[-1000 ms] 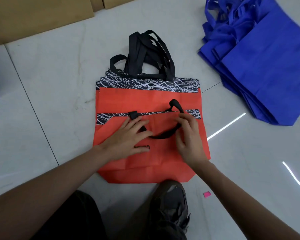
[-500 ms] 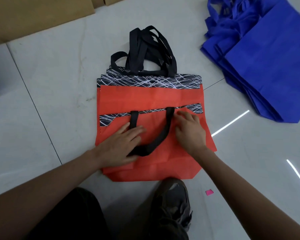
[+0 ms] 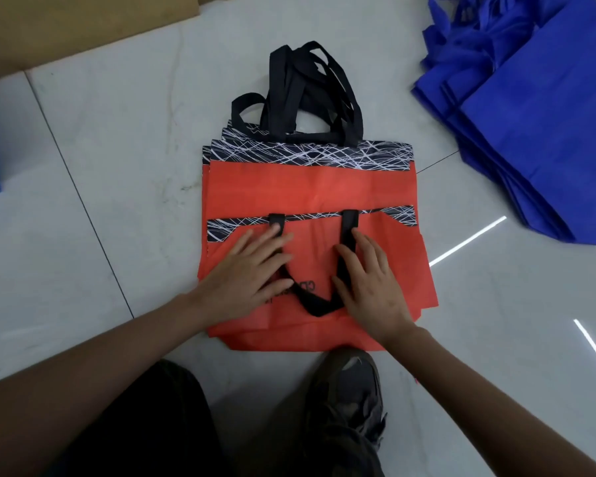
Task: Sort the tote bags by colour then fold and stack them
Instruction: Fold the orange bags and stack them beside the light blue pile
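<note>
Left hand (image 3: 252,280), right hand (image 3: 369,284) flat on orange tote (image 3: 307,187), blue bags (image 3: 537,125) right, shoe (image 3: 348,390) near

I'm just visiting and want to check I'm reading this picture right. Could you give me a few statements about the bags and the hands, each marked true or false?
1. The left hand and the right hand both lie flat on the top red bag. True.
2. The black handle of that bag is folded down onto its red fabric. True.
3. The blue bags sit under the top red bag. False: they lie apart from it, on the floor to its right.
4. The right hand is lifting a blue bag. False: it rests on the top red bag, touching the black handle.
</note>
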A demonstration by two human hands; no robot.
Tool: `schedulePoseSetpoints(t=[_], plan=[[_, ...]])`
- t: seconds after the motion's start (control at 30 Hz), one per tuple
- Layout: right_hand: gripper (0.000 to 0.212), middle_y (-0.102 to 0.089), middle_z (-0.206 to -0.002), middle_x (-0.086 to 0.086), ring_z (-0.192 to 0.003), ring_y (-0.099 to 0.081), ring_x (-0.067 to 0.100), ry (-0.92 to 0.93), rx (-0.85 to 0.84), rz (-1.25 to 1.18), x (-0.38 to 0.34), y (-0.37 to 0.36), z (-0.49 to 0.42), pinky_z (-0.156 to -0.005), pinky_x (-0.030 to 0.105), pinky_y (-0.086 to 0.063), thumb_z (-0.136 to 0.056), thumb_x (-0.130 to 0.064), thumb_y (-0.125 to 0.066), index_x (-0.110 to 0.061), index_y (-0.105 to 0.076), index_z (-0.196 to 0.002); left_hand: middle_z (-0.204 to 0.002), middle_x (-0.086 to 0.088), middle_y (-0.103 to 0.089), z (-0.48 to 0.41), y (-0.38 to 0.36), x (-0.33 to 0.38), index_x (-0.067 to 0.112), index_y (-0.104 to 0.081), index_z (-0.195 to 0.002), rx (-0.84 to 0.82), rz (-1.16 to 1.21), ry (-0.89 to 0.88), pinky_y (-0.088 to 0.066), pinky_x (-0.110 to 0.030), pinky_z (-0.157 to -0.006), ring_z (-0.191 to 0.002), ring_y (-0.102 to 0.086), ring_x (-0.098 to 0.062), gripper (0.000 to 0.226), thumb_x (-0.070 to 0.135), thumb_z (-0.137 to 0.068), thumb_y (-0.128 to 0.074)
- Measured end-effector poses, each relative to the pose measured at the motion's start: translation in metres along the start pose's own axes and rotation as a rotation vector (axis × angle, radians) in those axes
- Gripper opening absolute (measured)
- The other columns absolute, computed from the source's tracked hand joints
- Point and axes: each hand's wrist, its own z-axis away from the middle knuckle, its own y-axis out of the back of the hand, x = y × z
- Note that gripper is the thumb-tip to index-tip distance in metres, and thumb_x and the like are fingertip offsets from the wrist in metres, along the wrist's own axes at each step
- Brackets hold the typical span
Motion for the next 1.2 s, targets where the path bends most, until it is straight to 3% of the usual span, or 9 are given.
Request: schedulePoseSetpoints(t=[0.13,0.3,0.4,0.63,0.77,0.93,1.0,1.1,1.2], plan=[[0.032,-0.054,-0.129,0.017,-0.117,-0.044,0.031,0.052,0.199,0.080,0.004,-0.010,0.014,-0.096,0.045,-0.045,-0.089,-0.020,-0.050,-0.009,-0.057,-0.119,-0.156,-0.016,-0.008,-0.001,-0.005,0.000,0.039,-0.031,-0.142,-0.093,-0.125,0.244,-0.009,-0.059,-0.109,-0.142,-0.004,-0.040,0.078,0.079,-0.075,-0.028],[0.029,-0.054,-0.121,0.009,-0.107,-0.051,0.026,0.379,0.191,0.053,0.003,-0.011,0.027,-0.088,0.034,-0.042,-0.095,-0.012,-0.040,-0.014,-0.051,-0.122,-0.134,-0.024,-0.046,-0.013,0.006,0.002,0.033,-0.054,-0.129,0.018,-0.243,0.302,-0.037,-0.059,-0.093,-0.111,-0.048,-0.046,0.053,0.054,-0.083,-0.039],[0.042,-0.062,-0.119,0.013,-0.114,-0.053,0.028,0.484,0.088,-0.017,0.003,-0.007,0.026,-0.097,0.036,-0.044,-0.088,-0.001,-0.042,-0.010,-0.055,-0.127,-0.126,-0.023,-0.051,-0.019,0.005,-0.001,0.028,-0.056,-0.129,0.059,-0.351,0.360,-0.039,-0.060,-0.087,-0.098,-0.051,-0.045,0.047,0.033,-0.082,-0.062],[0.056,-0.048,-0.140,0.012,-0.135,-0.035,0.029,0.291,0.007,0.076,0.003,0.000,0.011,-0.111,0.043,-0.027,-0.082,-0.014,-0.036,-0.006,-0.046,-0.137,-0.137,-0.013,-0.029,-0.025,0.019,0.008,0.037,-0.026,-0.145,-0.030,-0.261,0.624,-0.037,-0.050,-0.092,-0.113,-0.035,-0.035,0.053,0.046,-0.095,-0.040],[0.059,-0.035,-0.148,0.016,-0.139,-0.027,0.033,0.314,-0.039,0.119,-0.001,-0.004,0.011,-0.113,0.049,-0.026,-0.091,-0.027,-0.040,-0.013,-0.025,-0.146,-0.126,-0.014,-0.034,-0.019,0.032,-0.009,0.033,-0.031,-0.143,-0.079,0.014,0.657,-0.046,-0.048,-0.090,-0.104,-0.051,-0.037,0.060,0.048,-0.089,-0.051],[0.071,-0.037,-0.148,0.013,-0.140,-0.025,0.030,0.299,-0.039,0.258,-0.006,-0.011,0.010,-0.113,0.050,-0.023,-0.091,-0.058,-0.037,-0.013,-0.028,-0.145,-0.130,-0.007,-0.053,-0.021,0.041,-0.026,0.022,-0.045,-0.134,-0.008,0.546,0.676,-0.037,-0.028,-0.099,-0.120,-0.049,-0.025,0.051,0.020,-0.087,-0.064],[0.077,-0.037,-0.148,0.013,-0.140,-0.026,0.029,0.292,-0.035,0.241,-0.004,-0.013,0.012,-0.113,0.049,-0.021,-0.089,-0.064,-0.037,-0.012,-0.029,-0.145,-0.133,-0.008,-0.051,-0.023,0.042,-0.027,0.024,-0.044,-0.135,0.037,0.777,0.767,-0.039,-0.033,-0.102,-0.121,-0.049,-0.025,0.051,0.015,-0.088,-0.063],[0.080,-0.040,-0.146,0.014,-0.138,-0.030,0.030,0.257,-0.004,0.248,-0.002,-0.015,0.012,-0.113,0.047,-0.020,-0.087,-0.065,-0.037,-0.010,-0.027,-0.145,-0.121,-0.013,-0.054,-0.024,0.045,-0.021,0.026,-0.042,-0.135,0.097,1.009,0.879,-0.051,-0.025,-0.074,-0.097,-0.059,-0.022,0.049,0.011,-0.091,-0.058],[0.057,-0.049,-0.139,0.013,-0.134,-0.033,0.028,0.186,0.125,0.187,-0.003,-0.014,0.005,-0.110,0.044,-0.022,-0.090,-0.039,-0.042,-0.012,-0.034,-0.139,-0.098,-0.006,-0.060,-0.024,0.042,-0.014,0.025,-0.045,-0.132,0.137,1.149,0.921,-0.050,-0.013,-0.055,-0.076,-0.058,-0.011,0.043,0.012,-0.093,-0.055]])
